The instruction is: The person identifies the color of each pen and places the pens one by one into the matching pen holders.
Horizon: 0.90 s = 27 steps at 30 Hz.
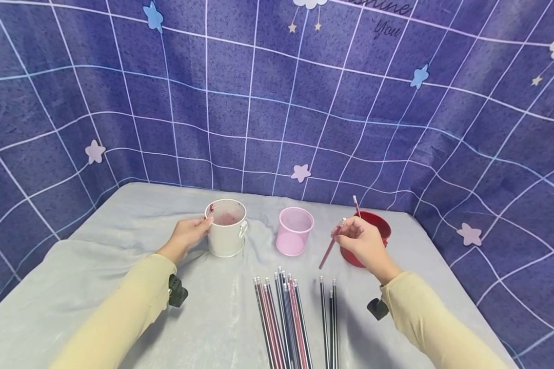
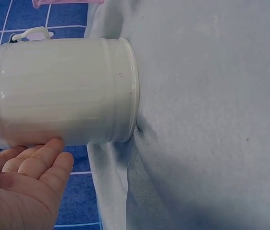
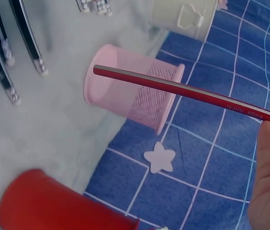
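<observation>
Head: left hand (image 1: 188,237) at the white bucket's (image 1: 225,243) 9 o'clock, thumb at the rim, other fingers mostly hidden here. Pink cup (image 1: 291,242) at the bucket's 3 o'clock, apart from it. Right hand (image 1: 362,243) pinches the red pencil (image 1: 329,251) near its eraser end, blunt end slanting down to 7 o'clock, in front of the red bucket (image 1: 351,258). From the pencil: pink cup at 10, red bucket between 2 and 3. One more pencil (image 1: 356,206) sticks up from the red bucket. Pencil bundle (image 1: 290,307) on the grey cloth (image 1: 221,318) at the pink cup's 6 o'clock; three dark pencils (image 1: 334,328) just right of it.

Left wrist: white bucket toward 10 o'clock, hand at 8. Fingers nearly straight, close together, tips touching the wall.

Right wrist: red pencil runs from 11 to 3 o'clock, across the view of the mesh pink cup. Hand at 4; remaining fingers cut off, can't tell their pose. Red bucket at 7, white bucket at 1.
</observation>
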Tool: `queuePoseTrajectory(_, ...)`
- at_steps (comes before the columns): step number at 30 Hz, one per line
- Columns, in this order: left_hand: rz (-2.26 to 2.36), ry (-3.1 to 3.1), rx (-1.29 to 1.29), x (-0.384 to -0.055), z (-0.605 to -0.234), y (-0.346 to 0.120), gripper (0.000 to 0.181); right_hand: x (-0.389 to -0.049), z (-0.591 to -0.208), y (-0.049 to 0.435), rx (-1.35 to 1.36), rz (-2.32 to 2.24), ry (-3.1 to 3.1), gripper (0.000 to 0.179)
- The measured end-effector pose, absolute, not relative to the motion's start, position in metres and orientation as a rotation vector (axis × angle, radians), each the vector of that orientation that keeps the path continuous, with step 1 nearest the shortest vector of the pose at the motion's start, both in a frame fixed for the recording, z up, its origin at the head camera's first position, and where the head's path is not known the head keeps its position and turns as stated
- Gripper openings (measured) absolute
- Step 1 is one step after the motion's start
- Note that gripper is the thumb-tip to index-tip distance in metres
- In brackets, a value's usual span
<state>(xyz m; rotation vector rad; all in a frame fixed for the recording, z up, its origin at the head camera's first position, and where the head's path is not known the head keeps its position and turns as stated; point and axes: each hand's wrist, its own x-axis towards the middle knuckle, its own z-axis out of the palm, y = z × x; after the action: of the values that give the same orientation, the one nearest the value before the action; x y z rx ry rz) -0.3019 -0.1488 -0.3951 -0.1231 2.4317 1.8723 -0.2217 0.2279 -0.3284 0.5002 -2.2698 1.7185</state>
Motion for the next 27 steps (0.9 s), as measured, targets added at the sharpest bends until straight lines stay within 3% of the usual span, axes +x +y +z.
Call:
queuePoseTrajectory(11, 1.856, 2.428, -0.049, -0.309, -0.402, -0.156, 0.064, -0.227, -0.318, 0.237, 0.489, 1.568, -2.359, 0.013)
queuePoseTrajectory(27, 1.79, 2.483, -0.116, -0.3, -0.393, -0.149, 0.054, -0.23, -0.293, 0.24, 0.496, 1.487, -2.347, 0.011)
